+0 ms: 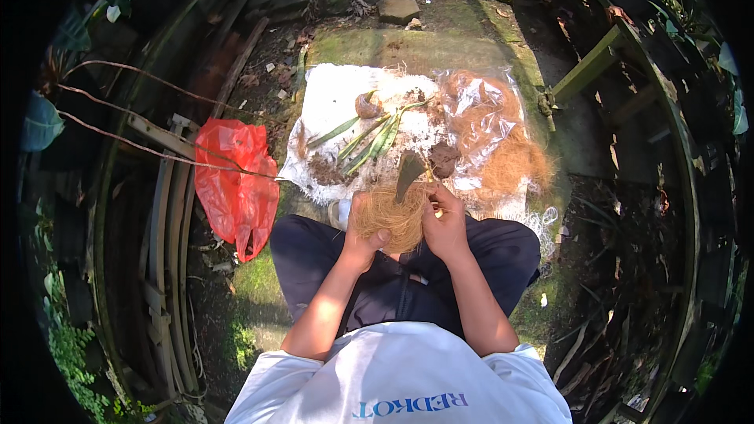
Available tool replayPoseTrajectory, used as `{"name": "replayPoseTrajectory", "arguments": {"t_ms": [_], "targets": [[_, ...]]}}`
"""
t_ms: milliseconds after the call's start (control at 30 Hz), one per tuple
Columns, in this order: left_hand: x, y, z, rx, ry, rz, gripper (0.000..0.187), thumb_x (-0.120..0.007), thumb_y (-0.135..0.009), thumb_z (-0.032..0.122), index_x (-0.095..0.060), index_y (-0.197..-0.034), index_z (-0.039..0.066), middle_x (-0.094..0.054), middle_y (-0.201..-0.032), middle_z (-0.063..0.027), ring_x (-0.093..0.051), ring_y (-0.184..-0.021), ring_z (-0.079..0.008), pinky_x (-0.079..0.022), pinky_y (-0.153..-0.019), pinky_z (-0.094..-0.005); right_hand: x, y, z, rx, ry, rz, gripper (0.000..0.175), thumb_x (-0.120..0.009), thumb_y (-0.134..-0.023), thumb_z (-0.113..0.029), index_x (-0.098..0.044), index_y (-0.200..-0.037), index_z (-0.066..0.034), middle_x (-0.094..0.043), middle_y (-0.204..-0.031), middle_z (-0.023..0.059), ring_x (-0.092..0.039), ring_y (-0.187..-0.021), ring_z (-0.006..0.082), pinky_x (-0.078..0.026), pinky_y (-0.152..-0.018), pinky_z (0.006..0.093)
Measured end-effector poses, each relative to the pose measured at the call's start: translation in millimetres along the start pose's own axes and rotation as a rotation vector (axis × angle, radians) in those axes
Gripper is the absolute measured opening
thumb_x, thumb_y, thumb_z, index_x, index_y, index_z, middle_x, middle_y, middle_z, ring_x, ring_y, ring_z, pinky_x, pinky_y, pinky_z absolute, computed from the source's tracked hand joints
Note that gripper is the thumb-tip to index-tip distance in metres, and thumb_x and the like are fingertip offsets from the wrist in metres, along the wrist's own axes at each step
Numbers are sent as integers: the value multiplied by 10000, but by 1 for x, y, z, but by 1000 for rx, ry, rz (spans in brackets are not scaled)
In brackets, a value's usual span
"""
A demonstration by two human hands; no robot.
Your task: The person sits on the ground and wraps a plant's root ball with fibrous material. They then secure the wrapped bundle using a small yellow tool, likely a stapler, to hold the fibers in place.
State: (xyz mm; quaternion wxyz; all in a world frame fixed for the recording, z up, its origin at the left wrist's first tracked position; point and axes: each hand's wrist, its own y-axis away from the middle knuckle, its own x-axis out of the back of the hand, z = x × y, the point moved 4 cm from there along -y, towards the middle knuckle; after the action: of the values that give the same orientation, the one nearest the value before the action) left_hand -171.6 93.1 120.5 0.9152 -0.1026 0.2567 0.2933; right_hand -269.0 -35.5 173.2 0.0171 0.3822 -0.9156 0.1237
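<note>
My left hand point(366, 235) grips the left side of a ball of coconut fibre point(390, 221) above my lap. A dark green leaf point(409, 174) stands up out of the ball. My right hand point(443, 218) is at the ball's right side, its fingers pinched near a thin yellowish piece that I cannot make out. Beyond the ball, long green leaves point(377, 141) and a small brown wrapped ball point(369, 105) lie on a white woven sack point(336, 94). A lump of dark soil point(444, 159) sits to their right.
A clear plastic bag of coconut fibre point(480, 106) lies at the sack's right, with loose fibre point(512, 168) beside it. On the left is a red plastic bag point(235, 182), crossed by thin bare stems point(141, 144). Wooden rails point(171, 271) flank the mossy slab.
</note>
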Motion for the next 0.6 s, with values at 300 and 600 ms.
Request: {"name": "replayPoseTrajectory", "arguments": {"t_ms": [300, 600], "targets": [[-23, 1, 23, -26, -38, -170, 1197, -922, -633, 392, -149, -1507, 124, -289, -1547, -153, -410, -1345, -247, -375, -1094, -401, 11, 2, -8, -84, -58, -253, 185, -540, -917, -41, -668, -1042, 3, -687, -932, 73, -612, -833, 121, -482, -732, 269], [-14, 9, 8, 78, -106, -165, 1044, -934, -619, 387, -361, -1407, 12, -514, -1339, -97, -510, -1224, -201, -423, -1026, -363, 15, -7, -23, -108, -10, -382, 199, -535, -925, -24, -672, -1067, 2, -702, -1030, 94, -625, -892, 119, -503, -787, 276]]}}
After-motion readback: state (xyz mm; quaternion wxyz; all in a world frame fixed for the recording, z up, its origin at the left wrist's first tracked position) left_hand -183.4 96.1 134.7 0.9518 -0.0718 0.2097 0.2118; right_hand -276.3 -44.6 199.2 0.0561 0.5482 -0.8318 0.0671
